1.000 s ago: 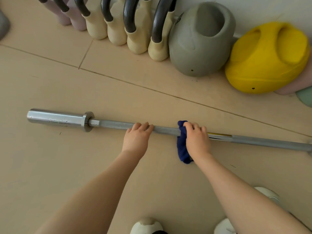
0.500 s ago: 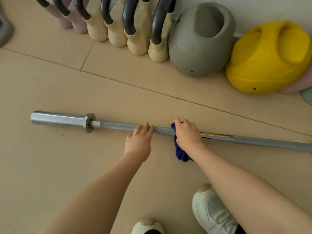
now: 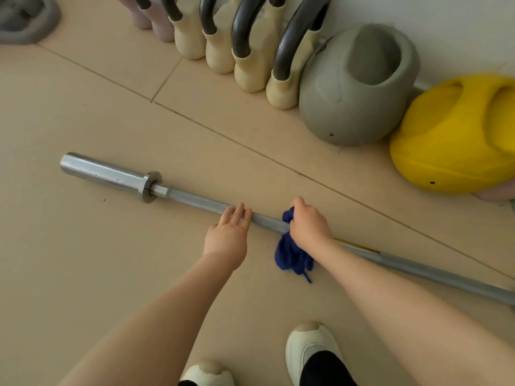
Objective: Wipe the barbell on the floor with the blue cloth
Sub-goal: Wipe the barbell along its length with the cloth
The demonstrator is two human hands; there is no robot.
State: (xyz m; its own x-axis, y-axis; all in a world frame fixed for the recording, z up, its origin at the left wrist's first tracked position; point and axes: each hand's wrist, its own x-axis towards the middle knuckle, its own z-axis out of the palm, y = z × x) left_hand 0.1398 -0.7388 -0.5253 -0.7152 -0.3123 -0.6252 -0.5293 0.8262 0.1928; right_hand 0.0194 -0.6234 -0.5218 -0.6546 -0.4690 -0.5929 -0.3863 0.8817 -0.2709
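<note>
Beige floor (image 3: 83, 260), right hand (image 3: 309, 227) gripping blue cloth (image 3: 292, 254)

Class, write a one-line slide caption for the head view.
Right hand grips a blue cloth round the barbell on the floor; left hand steadies the bar.

I see a grey kettlebell (image 3: 354, 87) against the white wall (image 3: 446, 29), touching a yellow one (image 3: 457, 135) to its right. A row of cream kettlebells (image 3: 250, 71) with dark handles stands left of it. Two white shoes (image 3: 312, 349) rest on the beige floor (image 3: 83, 260). The grey shape (image 3: 25, 20) top left is too cropped to identify.
</note>
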